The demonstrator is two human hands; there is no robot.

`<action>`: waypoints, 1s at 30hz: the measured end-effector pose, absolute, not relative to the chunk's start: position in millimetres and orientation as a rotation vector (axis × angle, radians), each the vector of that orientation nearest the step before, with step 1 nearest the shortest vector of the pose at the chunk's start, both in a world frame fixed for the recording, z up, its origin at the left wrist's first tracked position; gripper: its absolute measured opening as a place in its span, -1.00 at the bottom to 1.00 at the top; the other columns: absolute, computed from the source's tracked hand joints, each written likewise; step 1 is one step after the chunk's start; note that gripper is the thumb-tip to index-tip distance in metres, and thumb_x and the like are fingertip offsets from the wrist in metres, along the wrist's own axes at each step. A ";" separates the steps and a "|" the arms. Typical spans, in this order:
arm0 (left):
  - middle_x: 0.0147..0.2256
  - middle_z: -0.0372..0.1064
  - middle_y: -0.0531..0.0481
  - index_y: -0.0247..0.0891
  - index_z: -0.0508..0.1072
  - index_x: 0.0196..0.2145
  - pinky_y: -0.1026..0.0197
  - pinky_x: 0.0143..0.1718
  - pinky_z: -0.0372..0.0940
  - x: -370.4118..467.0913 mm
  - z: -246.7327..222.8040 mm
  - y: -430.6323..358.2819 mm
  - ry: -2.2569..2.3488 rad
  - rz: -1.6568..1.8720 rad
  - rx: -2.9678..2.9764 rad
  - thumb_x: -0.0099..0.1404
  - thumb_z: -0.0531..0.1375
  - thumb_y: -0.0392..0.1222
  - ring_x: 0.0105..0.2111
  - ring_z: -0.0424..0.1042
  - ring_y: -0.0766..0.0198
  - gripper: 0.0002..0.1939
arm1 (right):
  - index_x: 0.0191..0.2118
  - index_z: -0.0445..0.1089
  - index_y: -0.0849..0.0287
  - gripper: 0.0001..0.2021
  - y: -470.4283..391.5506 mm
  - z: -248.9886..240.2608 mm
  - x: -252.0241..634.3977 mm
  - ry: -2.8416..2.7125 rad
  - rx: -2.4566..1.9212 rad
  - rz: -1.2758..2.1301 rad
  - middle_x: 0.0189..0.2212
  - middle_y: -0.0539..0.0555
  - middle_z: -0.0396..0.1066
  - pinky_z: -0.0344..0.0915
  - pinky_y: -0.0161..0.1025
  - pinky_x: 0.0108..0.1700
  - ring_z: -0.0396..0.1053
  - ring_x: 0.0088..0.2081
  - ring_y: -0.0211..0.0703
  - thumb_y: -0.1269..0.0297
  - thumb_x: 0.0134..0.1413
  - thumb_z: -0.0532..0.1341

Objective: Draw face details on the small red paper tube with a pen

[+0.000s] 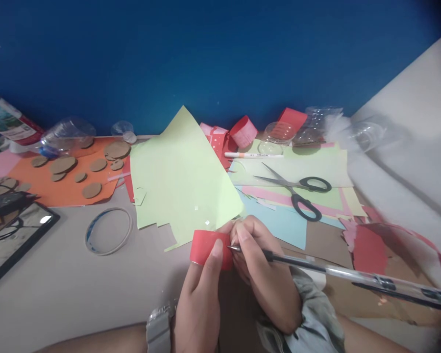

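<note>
Between the fingers and thumb of my left hand (204, 289) is a red paper ring (202, 245), or a curled red strip, near the table's front edge. My right hand (259, 262) grips a clear pen with a black tip section (316, 264); its tip meets or nearly meets the right part of the red paper. Fingers of the right hand also seem to rest against the red paper's right end, partly hidden. Just beyond both hands lies a large pale green sheet (180, 171) with a cut, notched edge.
Black-handled scissors (294, 189) lie open on coloured paper at the right, by a white marker (253, 155). Red paper rings (243, 131) and clear plastic pieces (279, 135) line the back. Left are cardboard discs (63, 164), a tape roll (109, 231) and a tablet (18, 240).
</note>
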State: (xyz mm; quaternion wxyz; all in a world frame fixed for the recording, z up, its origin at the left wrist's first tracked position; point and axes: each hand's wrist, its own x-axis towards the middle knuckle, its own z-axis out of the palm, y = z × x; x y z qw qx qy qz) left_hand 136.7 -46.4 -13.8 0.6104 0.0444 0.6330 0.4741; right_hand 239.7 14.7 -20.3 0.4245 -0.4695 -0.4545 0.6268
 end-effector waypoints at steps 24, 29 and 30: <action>0.29 0.56 0.05 0.04 0.72 0.09 -0.24 0.60 -0.03 138.0 -14.3 -46.6 1.469 1.048 0.120 0.37 0.34 0.31 0.51 0.20 -0.24 -0.52 | -0.43 0.24 0.06 -0.60 11.7 -16.2 240.0 -1.262 -1.116 1.481 -0.46 -0.02 0.26 0.06 -0.20 -0.45 0.15 -0.44 -0.17 0.06 0.51 0.17; 0.18 0.66 -0.03 -0.06 0.74 0.06 -0.17 0.53 0.17 137.2 -10.8 -45.3 1.434 1.118 0.152 0.36 0.36 0.28 0.41 0.38 -0.24 -0.51 | -0.42 0.26 0.07 -0.62 14.6 -19.8 241.3 -1.210 -1.142 1.547 -0.48 -0.06 0.20 -0.02 -0.21 -0.49 0.04 -0.50 -0.22 0.08 0.49 0.19; 0.16 0.67 -0.04 -0.06 0.74 0.07 -0.14 0.51 0.21 136.7 -9.9 -45.3 1.435 1.126 0.178 0.37 0.36 0.26 0.40 0.40 -0.23 -0.52 | -0.41 0.26 0.07 -0.62 14.3 -21.3 241.4 -1.203 -1.150 1.548 -0.48 -0.06 0.19 -0.04 -0.21 -0.50 0.01 -0.51 -0.23 0.08 0.50 0.18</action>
